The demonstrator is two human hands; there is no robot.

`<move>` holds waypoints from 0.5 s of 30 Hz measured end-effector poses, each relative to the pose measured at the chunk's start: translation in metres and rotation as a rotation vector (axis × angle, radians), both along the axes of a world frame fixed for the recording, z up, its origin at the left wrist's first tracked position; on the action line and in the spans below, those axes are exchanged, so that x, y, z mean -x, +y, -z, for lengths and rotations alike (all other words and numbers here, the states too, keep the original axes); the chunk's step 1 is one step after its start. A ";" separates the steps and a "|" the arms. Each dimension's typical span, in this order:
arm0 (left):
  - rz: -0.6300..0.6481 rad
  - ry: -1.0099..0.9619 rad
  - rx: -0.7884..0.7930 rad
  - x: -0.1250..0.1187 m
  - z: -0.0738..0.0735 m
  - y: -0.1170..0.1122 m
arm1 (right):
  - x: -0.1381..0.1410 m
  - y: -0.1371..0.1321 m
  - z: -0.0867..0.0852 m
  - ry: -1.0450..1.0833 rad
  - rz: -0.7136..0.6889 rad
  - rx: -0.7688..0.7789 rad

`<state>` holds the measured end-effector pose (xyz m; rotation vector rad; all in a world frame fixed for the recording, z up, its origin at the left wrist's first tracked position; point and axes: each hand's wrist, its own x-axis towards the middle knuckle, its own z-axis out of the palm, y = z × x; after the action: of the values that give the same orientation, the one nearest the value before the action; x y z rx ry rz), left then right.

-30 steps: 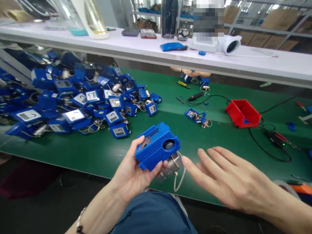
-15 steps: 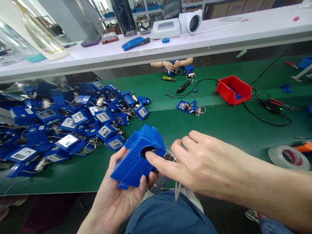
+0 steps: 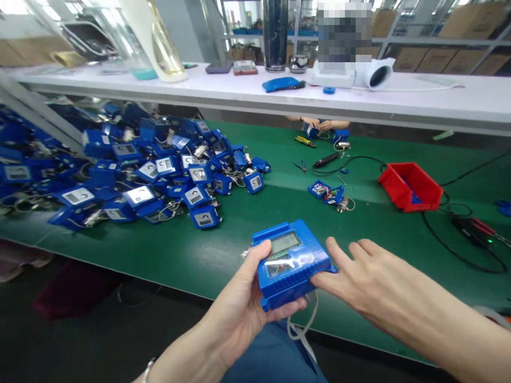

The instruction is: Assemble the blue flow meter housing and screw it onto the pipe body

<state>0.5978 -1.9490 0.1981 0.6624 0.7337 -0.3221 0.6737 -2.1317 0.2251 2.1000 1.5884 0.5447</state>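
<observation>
My left hand [image 3: 247,314] is closed around a blue plastic meter [image 3: 293,287], thumb on its front face and fingers beneath. The face, tilted up toward me, has a grey display and a clear window with wires behind it. A pale cable [image 3: 313,319] hangs in a loop below. At the meter's right end, my right hand [image 3: 363,274] has its thumb against the lower corner and its index finger close to the edge, gripping that end. Some of its fingertips are hidden. Left of my hands lies a big heap of similar blue meters [image 3: 139,194].
An opened blue unit [image 3: 329,192] with exposed wires lies ahead. Beyond it are small pliers [image 3: 301,166], a black pen-shaped tool [image 3: 327,160] and yellow-handled cutters [image 3: 305,141]. A red bin [image 3: 433,199] stands right. A co-worker's hands [image 3: 319,125] show under the white shelf [image 3: 223,94].
The meter has turned from its side with a round hole to its display face. My right finger has left the hole, and that hand now grips the meter's end. The view shifted left.
</observation>
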 end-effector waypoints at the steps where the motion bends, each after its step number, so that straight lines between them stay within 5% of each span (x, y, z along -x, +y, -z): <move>1: 0.010 -0.017 0.004 0.000 0.001 0.000 | 0.001 -0.002 0.001 -0.037 -0.015 -0.007; 15: 0.049 -0.176 -0.006 -0.008 -0.001 -0.004 | 0.020 -0.004 -0.001 -0.384 0.085 0.085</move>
<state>0.6055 -1.9527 0.1988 0.7062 0.5513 -0.3026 0.6541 -2.1357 0.2257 1.8539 1.2764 0.7823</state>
